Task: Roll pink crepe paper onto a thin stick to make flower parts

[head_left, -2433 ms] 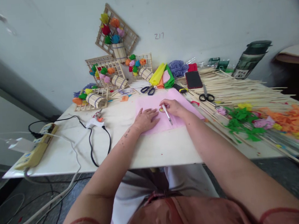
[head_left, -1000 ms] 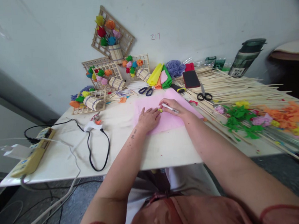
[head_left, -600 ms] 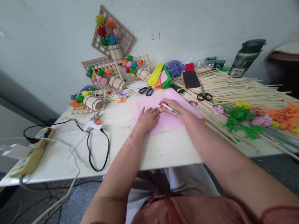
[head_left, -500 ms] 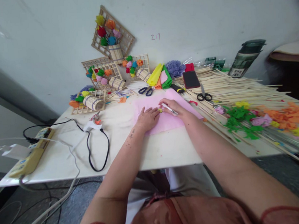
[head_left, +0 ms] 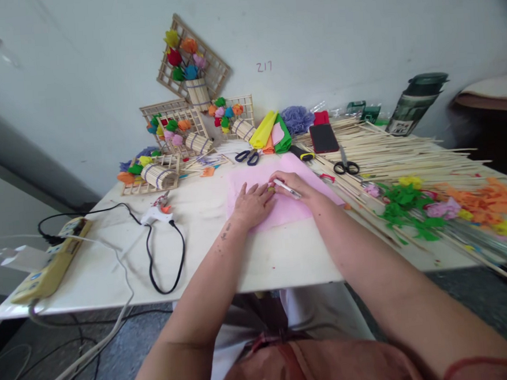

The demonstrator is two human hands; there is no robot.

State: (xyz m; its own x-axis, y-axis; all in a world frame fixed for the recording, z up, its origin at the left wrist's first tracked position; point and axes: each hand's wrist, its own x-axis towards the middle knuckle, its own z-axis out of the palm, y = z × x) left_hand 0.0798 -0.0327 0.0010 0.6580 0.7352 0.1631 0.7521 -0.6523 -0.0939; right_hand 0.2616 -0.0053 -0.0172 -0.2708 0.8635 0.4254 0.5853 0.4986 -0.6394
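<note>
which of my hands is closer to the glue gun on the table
Left. Your left hand lies flat on the pink paper, with the glue gun off to its left. Your right hand, holding a pen, is farther along.

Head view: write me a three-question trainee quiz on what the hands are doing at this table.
1. What does the right hand hold?
2. True or false: the left hand lies flat on the pink sheet.
3. Which lies nearest the glue gun? A. phone B. power strip C. black scissors

Key: 1. A white pen. 2. True. 3. B.
</note>
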